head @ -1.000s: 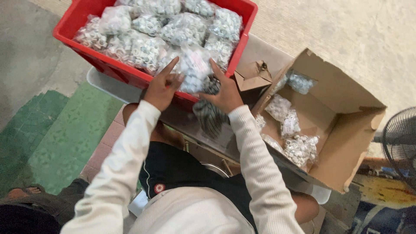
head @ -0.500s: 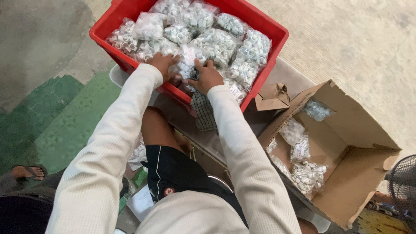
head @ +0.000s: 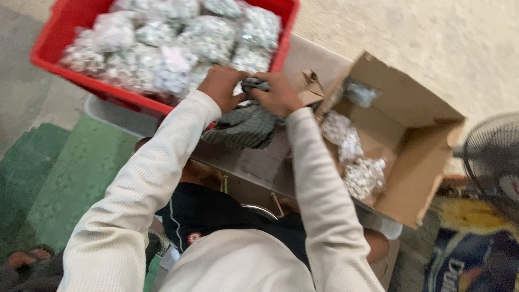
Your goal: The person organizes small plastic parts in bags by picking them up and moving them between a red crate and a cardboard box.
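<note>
A red plastic crate [head: 54,46] sits at the far left, filled to the rim with clear bags of small silvery parts [head: 173,43]. It rests on a grey bin [head: 116,116], whose pale rim shows under the crate's near edge. To the right lies an open brown cardboard box [head: 411,124], tipped so its mouth faces left; a few more clear bags [head: 354,157] lie inside it, one at the far corner and others toward the near side. A small folded piece of cardboard [head: 308,86] lies between crate and box. No label on any package is sharp enough to make out.

Both hands meet at the near right corner of the crate. The left hand [head: 220,86] is curled closed, its fingers pinching the top of a dark checked cloth pouch [head: 243,127]. The right hand [head: 278,97] is closed on the same bunched top from the other side, touching the left. The pouch hangs down from the hands over the near edge of the crate, against the table [head: 259,165] in front of the person's lap.

A bare strip of table shows between the pouch and the box. A green mat [head: 70,178] covers the floor at the left, with pale concrete floor [head: 432,38] beyond the box. A black fan grille [head: 494,162] stands at the right edge, just beside the box's flap.
</note>
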